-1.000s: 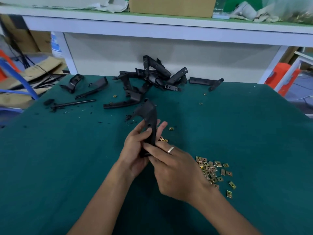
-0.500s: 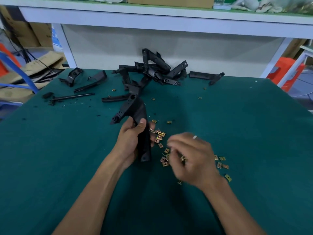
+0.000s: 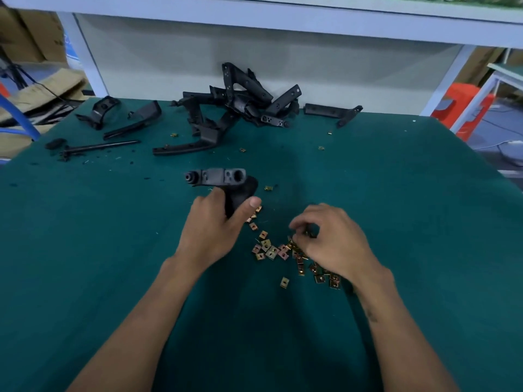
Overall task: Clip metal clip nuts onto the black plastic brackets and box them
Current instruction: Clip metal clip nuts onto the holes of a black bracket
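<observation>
My left hand [image 3: 215, 230] grips a black plastic bracket [image 3: 218, 176] by its lower arm, and the end with round holes points away from me above the green mat. My right hand [image 3: 331, 241] hovers over a scatter of gold clip nuts [image 3: 268, 250] just right of the bracket. Its fingers are curled, with the tips pinching a clip nut at the pile's upper edge. Part of the pile lies hidden under that hand.
A heap of black brackets [image 3: 243, 100] lies at the table's far edge, with one more bracket [image 3: 331, 111] to its right. Loose black parts [image 3: 99, 111] and a thin rod [image 3: 99, 147] sit far left. A few stray nuts [image 3: 268, 188] dot the mat [image 3: 113, 250]. An orange stool [image 3: 458, 106] stands beyond the right edge.
My right hand left the bracket and dropped onto the clip nut pile. My left hand turned the bracket so that its holed end now faces away from me.
</observation>
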{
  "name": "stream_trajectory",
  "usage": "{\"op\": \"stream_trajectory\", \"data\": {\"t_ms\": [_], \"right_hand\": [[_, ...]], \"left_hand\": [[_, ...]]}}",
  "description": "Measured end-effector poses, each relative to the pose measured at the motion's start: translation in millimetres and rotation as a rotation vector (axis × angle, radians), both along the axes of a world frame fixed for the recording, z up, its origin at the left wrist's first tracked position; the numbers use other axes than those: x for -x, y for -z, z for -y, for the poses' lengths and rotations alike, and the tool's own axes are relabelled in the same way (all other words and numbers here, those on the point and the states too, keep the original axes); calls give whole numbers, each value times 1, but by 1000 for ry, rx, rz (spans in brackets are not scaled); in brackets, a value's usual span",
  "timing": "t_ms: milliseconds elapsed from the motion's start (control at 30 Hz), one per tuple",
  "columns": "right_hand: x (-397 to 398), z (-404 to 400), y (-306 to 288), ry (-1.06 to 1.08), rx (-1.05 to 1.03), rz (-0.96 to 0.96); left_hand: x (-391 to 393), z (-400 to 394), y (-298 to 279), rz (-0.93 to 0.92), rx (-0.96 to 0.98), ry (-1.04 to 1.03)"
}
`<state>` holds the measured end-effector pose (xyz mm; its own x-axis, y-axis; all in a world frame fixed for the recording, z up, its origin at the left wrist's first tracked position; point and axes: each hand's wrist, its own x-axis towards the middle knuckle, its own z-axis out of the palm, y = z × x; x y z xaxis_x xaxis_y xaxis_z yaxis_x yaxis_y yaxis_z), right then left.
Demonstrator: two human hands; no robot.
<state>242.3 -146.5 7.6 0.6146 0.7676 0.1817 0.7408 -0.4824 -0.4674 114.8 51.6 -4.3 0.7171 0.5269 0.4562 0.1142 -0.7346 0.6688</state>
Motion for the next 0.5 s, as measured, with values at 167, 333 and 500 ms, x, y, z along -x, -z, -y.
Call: {"op": "stream_trajectory", "data": {"t_ms": [167,333,500], "right_hand": [[1,-3,0,-61,162,-69],[2,-6,-1,-71,193,-120],[0,-2,-1,-38,66,-215]], "left_hand": [[-4,3,10,-98,-76,108],[-9,19,16,-286,-357,54],[-8,25,15,-310,-532,67]]}}
